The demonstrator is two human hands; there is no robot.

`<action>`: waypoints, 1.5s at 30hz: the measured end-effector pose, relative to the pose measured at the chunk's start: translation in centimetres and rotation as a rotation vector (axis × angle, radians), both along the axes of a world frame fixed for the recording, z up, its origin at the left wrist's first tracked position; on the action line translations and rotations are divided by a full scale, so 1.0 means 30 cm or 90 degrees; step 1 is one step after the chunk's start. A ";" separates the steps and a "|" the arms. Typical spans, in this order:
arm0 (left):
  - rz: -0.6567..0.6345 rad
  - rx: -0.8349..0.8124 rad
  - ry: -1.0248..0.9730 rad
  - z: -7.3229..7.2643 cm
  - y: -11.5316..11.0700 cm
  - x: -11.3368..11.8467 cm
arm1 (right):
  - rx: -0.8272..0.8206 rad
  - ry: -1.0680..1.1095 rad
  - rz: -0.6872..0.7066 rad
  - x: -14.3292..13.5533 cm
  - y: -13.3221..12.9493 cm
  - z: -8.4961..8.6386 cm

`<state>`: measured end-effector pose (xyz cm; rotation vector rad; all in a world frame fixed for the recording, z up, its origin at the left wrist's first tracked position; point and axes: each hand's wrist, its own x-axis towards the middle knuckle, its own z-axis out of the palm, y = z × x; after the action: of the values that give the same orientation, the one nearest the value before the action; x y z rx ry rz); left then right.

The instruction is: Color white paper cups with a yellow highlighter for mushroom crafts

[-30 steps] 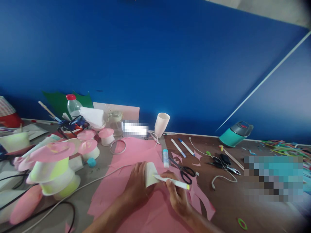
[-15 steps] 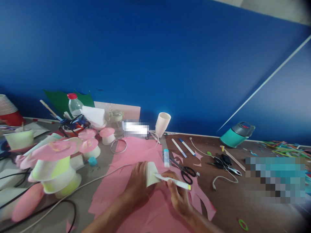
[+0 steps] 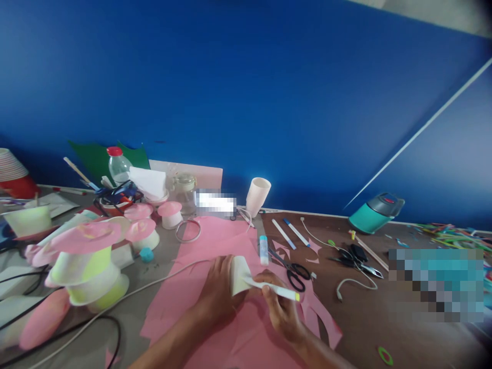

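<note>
A small white paper cup [image 3: 239,274] lies on its side in my left hand [image 3: 219,287], whose fingers wrap round it from the left. My right hand [image 3: 282,310] grips a white marker [image 3: 282,291] with a yellow end. The marker points left, and its front end meets the cup's side. Sheets of pink paper [image 3: 184,307] lie under both hands. Just beyond my right hand are a glue stick [image 3: 263,251] and black-handled scissors [image 3: 296,277].
Pink-topped paper cups [image 3: 90,266] stand at the left. Farther back are a glass jar [image 3: 185,195] and a tall white cup [image 3: 257,197]. Two markers [image 3: 295,233], a white cable [image 3: 355,281] and a teal flask [image 3: 374,215] occupy the right side.
The marker's yellow end and my right hand have shifted very slightly left. The marker's front end stays against the cup, and my left hand keeps its hold.
</note>
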<state>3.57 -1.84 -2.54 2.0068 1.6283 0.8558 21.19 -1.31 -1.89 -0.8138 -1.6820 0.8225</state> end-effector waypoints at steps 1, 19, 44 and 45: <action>-0.001 -0.003 -0.002 -0.002 0.000 0.000 | -0.005 0.003 -0.008 0.001 0.000 0.000; -0.012 -0.017 -0.011 -0.005 0.006 -0.002 | -0.034 0.060 -0.078 -0.006 0.011 0.021; -0.002 -0.014 -0.030 -0.007 0.000 -0.006 | -0.083 0.081 -0.075 -0.014 0.010 -0.004; -0.002 -0.011 -0.031 -0.008 0.000 -0.006 | -0.082 0.082 -0.073 -0.013 0.009 -0.006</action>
<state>3.40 -1.84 -2.76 1.9603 1.6003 0.8798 20.79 -1.04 -2.07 -0.9175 -1.4675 0.8917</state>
